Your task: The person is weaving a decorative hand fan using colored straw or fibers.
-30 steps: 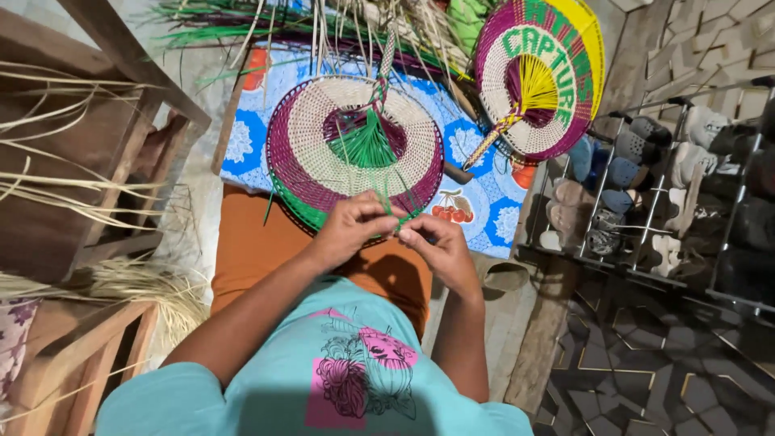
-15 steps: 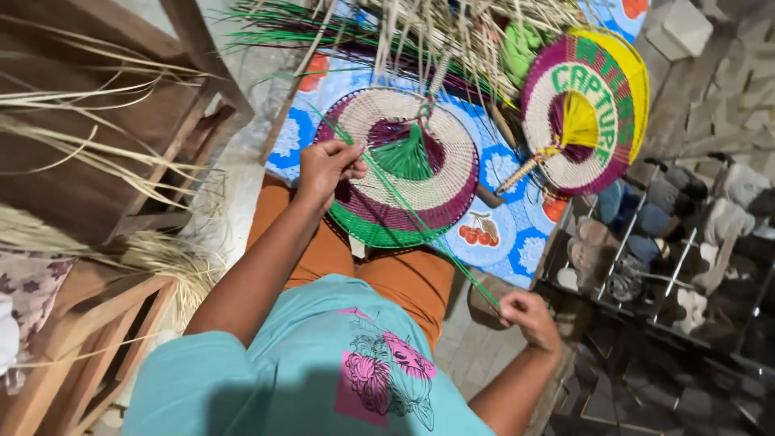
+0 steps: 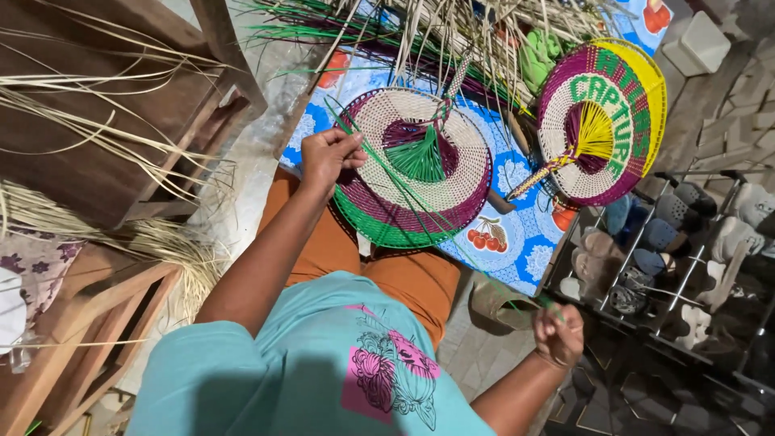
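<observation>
Closest to me I see my right hand (image 3: 559, 333) low at the lower right, out past my knee and over the tiled floor (image 3: 646, 404), fingers curled shut around the far end of a thin green strand (image 3: 420, 211). That strand runs taut on a diagonal from this fist up and left across the woven fan (image 3: 416, 169) to my left hand (image 3: 328, 157). My left hand sits at the fan's left rim, fingers pressed together and pinching the strand's upper end against the edge of the weave. The fan itself lies on my lap, over the orange cloth (image 3: 404, 278) of my legs, with its far part over the blue patterned mat (image 3: 517, 234); it is round, with cream bands, purple rings, a green outer border on my side and a green fanned centre. Beyond it and to the right, a second finished fan (image 3: 604, 121) in purple, cream, green and yellow rests on the mat, its handle pointing down-left. Farther back, loose straw and green strips (image 3: 420, 32) lie heaped. A wooden bench (image 3: 105, 121) with pale straw stands on my left, and a shoe rack (image 3: 678, 242) on my right.
</observation>
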